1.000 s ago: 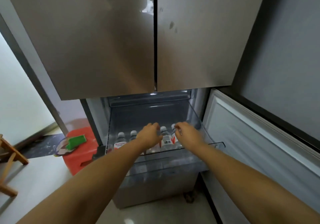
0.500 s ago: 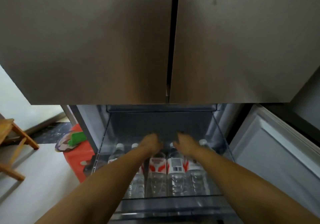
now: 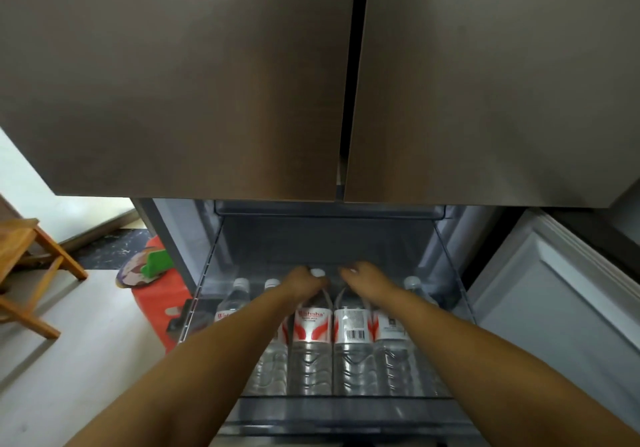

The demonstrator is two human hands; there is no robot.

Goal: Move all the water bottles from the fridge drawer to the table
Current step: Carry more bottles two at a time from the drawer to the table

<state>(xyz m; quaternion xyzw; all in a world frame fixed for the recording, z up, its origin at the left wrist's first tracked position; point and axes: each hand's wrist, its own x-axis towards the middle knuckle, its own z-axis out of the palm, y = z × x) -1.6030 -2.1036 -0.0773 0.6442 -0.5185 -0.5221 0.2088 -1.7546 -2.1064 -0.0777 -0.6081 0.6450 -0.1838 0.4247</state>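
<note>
My two arms reach down into the open fridge drawer [image 3: 450, 294]. The water bottles [image 3: 349, 335] lie there in a row, none out yet. My left hand [image 3: 304, 282] curls its fingers round one bottle's cap end. My right hand [image 3: 367, 278] curls round the next. I think I must lift both next.

Both my arms reach into the open fridge drawer [image 3: 450, 273], where water bottles [image 3: 353, 325] lie side by side. My left hand [image 3: 304, 282] curls around the neck of one bottle [image 3: 311, 325], its white cap showing at my fingers. My right hand [image 3: 367, 278] closes over the top of the bottle beside it [image 3: 353, 346]. A red stool [image 3: 156, 304] stands left of the fridge, near a wooden chair [image 3: 31, 259].
</note>
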